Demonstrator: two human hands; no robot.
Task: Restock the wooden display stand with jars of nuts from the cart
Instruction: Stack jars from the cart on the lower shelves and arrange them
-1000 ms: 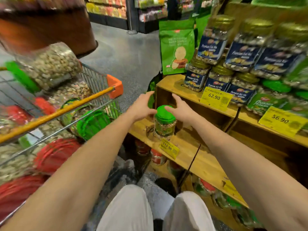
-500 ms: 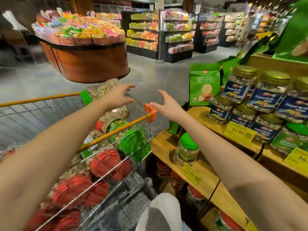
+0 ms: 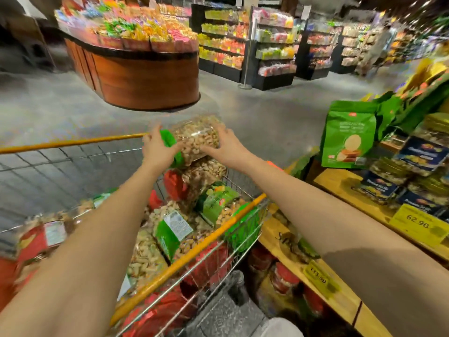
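A clear jar of nuts with a green lid (image 3: 197,139) lies on its side on top of the pile in the wire cart (image 3: 73,154). My left hand (image 3: 158,148) grips its lid end and my right hand (image 3: 227,145) grips its base end. Several more jars with red and green lids (image 3: 175,229) fill the cart below. The wooden display stand (image 3: 340,186) is at the right. A jar on its lower shelf (image 3: 295,244) is blurred and partly hidden behind my right forearm.
Blue-labelled jars (image 3: 420,154) and a green snack bag (image 3: 347,135) crowd the stand's upper shelf, with yellow price tags (image 3: 418,224) on the edges. Red-lidded jars (image 3: 284,278) sit under the lower shelf. A round wooden candy island (image 3: 145,79) stands across the grey aisle.
Both hands left the green-lidded jar on the stand's lower shelf, reached over the cart and took hold of the jar lying on top. The view swung left and up.
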